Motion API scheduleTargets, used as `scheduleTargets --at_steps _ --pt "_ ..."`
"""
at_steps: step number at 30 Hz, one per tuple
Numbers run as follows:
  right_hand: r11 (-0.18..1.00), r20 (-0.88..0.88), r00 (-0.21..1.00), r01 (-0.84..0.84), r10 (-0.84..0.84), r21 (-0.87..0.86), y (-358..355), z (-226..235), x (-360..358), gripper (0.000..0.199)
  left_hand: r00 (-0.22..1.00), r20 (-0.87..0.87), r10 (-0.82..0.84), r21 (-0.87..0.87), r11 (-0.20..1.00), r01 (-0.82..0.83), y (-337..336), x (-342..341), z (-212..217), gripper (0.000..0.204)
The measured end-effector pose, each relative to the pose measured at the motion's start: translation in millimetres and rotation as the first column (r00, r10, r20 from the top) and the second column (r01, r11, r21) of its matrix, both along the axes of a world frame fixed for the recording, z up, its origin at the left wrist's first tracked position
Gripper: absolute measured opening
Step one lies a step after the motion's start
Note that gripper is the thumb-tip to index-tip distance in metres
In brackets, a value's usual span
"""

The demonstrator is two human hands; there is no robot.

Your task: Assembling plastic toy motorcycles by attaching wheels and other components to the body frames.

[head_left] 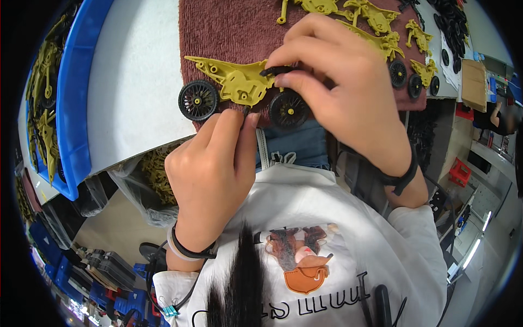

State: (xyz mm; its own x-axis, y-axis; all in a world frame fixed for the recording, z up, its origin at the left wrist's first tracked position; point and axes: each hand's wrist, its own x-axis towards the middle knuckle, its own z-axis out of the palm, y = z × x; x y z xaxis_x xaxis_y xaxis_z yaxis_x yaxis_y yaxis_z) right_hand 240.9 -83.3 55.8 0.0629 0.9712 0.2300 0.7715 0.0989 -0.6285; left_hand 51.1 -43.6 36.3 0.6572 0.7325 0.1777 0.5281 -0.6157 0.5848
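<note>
A yellow toy motorcycle body lies on the reddish-brown cloth, with a black spoked wheel at its left end and another black wheel at its right. My right hand pinches a small black part against the upper right of the body. Below the body, the fingertips of my left hand are closed on a small dark piece at its lower edge; most of that piece is hidden by the fingers.
More yellow toy motorcycle parts lie along the cloth's far right, some with black wheels. Loose black parts are piled beyond them. At the left stands a blue bin of yellow parts. A clear plastic bag hangs below the table edge. Another person is far right.
</note>
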Motion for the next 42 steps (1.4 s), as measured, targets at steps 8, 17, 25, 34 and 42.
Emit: scheduleTargets --at_steps 8,17,25,34,42 --pt "0.94 -0.266 0.964 -0.078 -0.015 -0.333 35.7 37.5 18.0 0.024 0.996 -0.088 -0.018 0.027 0.999 0.021 2.0 6.8 6.8 0.018" --pt "0.761 -0.013 0.966 -0.211 0.258 -0.614 72.1 65.6 18.3 0.009 0.983 -0.181 0.001 -0.001 1.0 -0.001 4.8 13.9 15.1 0.018" --pt "0.782 0.228 0.944 -0.048 0.239 -0.621 73.0 74.0 3.3 0.013 0.987 -0.163 -0.014 -0.048 0.999 0.006 6.7 11.2 15.8 0.021" --pt "0.963 0.503 0.853 0.005 0.136 -0.27 56.5 46.0 21.9 0.043 0.983 -0.18 -0.03 -0.019 0.999 0.027 4.8 2.0 18.3 0.027" --pt "0.746 -0.652 0.474 -0.629 0.592 0.219 49.5 44.0 33.1 0.037 0.93 0.361 -0.071 -0.012 0.997 0.081 51.1 -14.2 31.8 0.036"
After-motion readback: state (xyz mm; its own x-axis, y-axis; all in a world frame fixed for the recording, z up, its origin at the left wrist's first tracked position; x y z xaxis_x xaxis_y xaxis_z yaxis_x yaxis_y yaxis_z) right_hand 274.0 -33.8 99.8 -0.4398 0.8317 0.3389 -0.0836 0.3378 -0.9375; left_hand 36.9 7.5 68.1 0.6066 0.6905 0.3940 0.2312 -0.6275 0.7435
